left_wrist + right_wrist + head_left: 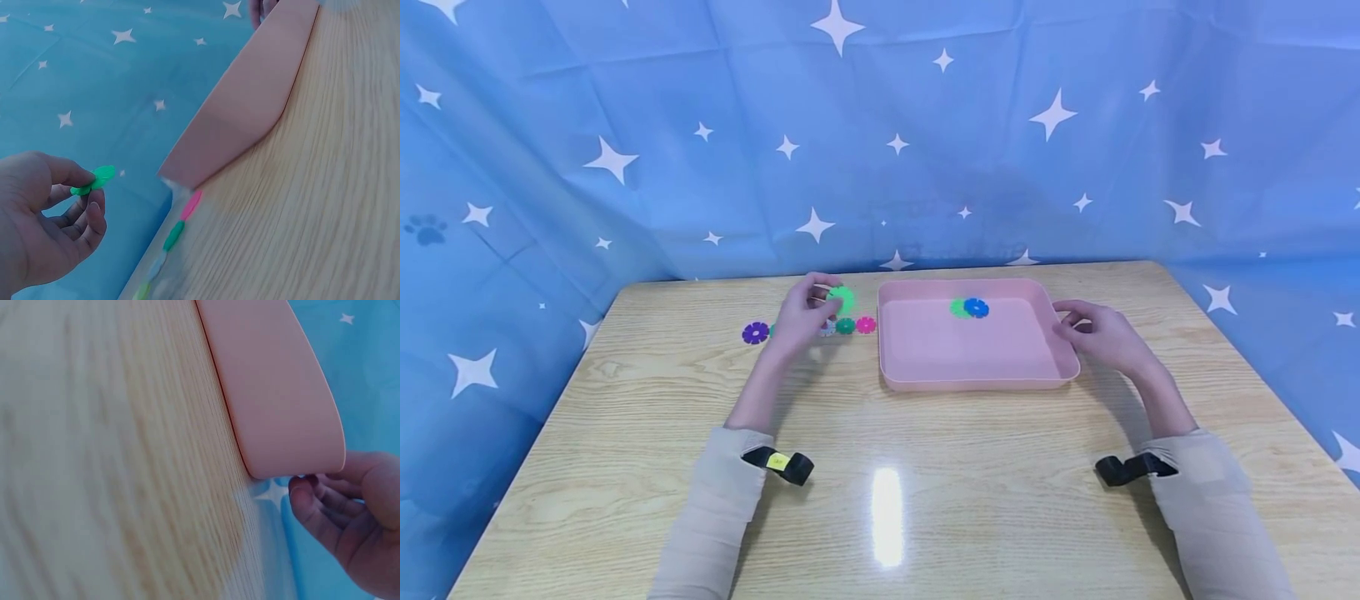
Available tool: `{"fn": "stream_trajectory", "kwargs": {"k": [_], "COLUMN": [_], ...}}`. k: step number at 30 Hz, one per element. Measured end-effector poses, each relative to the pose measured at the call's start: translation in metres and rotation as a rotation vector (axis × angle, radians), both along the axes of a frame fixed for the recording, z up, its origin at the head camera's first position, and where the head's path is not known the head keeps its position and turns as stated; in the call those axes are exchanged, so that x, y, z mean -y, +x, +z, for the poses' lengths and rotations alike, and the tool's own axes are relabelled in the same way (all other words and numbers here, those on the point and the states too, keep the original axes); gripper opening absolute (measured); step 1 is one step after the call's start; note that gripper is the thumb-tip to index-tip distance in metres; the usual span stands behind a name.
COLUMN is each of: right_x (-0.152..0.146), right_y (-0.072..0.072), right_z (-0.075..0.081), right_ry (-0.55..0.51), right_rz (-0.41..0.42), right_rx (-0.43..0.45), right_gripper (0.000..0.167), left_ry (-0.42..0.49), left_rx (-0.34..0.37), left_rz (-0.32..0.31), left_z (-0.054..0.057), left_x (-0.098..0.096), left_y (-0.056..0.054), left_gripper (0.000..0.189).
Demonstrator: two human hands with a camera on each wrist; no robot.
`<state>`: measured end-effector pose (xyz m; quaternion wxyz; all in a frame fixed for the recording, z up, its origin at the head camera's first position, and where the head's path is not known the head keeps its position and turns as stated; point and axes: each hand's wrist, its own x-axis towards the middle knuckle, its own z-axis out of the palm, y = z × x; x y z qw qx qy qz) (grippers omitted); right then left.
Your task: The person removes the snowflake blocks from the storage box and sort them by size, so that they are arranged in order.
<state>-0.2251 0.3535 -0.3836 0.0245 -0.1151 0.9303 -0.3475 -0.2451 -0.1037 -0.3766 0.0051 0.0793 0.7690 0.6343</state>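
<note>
My left hand (802, 315) pinches a bright green notched plastic disc (842, 298), a snowflake building piece, between thumb and fingertips. It is above a row of similar discs beside the tray. In the left wrist view the green disc (100, 179) is edge-on at the fingertips. The pink tray (977, 385) lies on the table right of the row. Inside it, a blue disc (977, 308) overlaps a light green disc (958, 309). My right hand (1101, 335) grips the tray's right edge with curled fingers. In the right wrist view its fingertips are right at the tray wall (275, 394).
The row on the wooden table (820, 517) includes a purple disc (756, 333), a white disc (827, 328), a dark green disc (846, 326) and a pink disc (866, 325). My left hand hides part of it. A blue star-patterned curtain (880, 167) hangs behind the table.
</note>
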Motion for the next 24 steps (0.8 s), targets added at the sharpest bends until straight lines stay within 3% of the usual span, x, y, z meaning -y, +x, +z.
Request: {"fn": "stream_trajectory", "kwargs": {"k": [16,24], "right_x": [0.000,-0.002], "right_y": [0.000,-0.002], "right_z": [0.000,-0.002], "right_ry": [0.002,0.014], "right_rz": [0.005,0.004], "right_rx": [0.011,0.011], "right_gripper": [0.045,0.044], "left_ry": [-0.050,-0.125], "left_rx": [0.062,0.085], "left_rz": [0.076,0.135], "left_z": [-0.012,-0.014], "left_x": [0.070,0.105], "left_y": [0.002,0.007], "left_gripper": [0.033,0.036]}}
